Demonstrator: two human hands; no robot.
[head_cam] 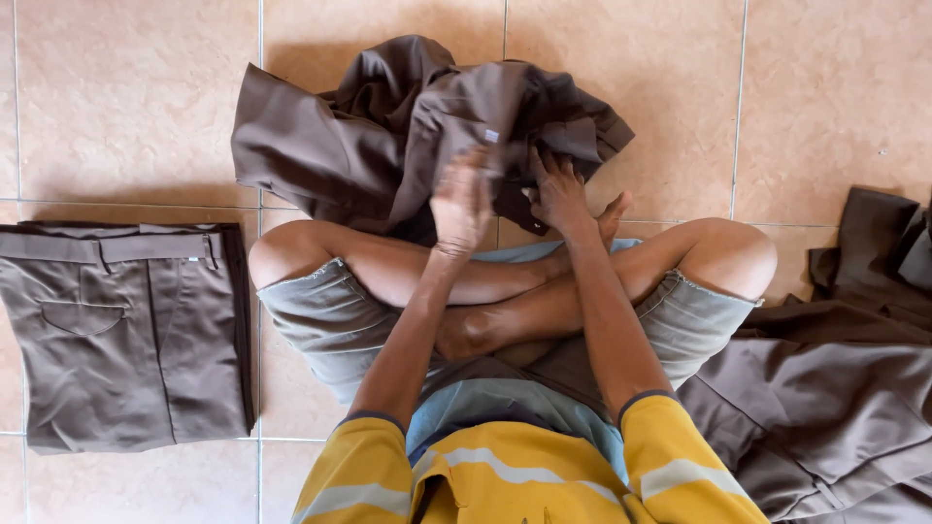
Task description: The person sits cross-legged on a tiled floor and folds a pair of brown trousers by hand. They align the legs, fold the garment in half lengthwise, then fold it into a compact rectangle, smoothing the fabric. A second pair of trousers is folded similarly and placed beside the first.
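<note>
I sit cross-legged on a tiled floor. A crumpled brown garment (388,126) lies bunched in front of my knees. My left hand (461,199) is blurred with motion and grips a fold of that garment near its middle. My right hand (558,189) rests with fingers spread on the same cloth, just right of the left hand. A small white tag shows on the fabric above my hands.
Folded brown trousers (126,330) lie flat on the floor at my left. A loose heap of brown clothing (835,388) sits at my right. My knees (291,252) and grey shorts fill the middle; beige floor tiles (126,97) surround everything.
</note>
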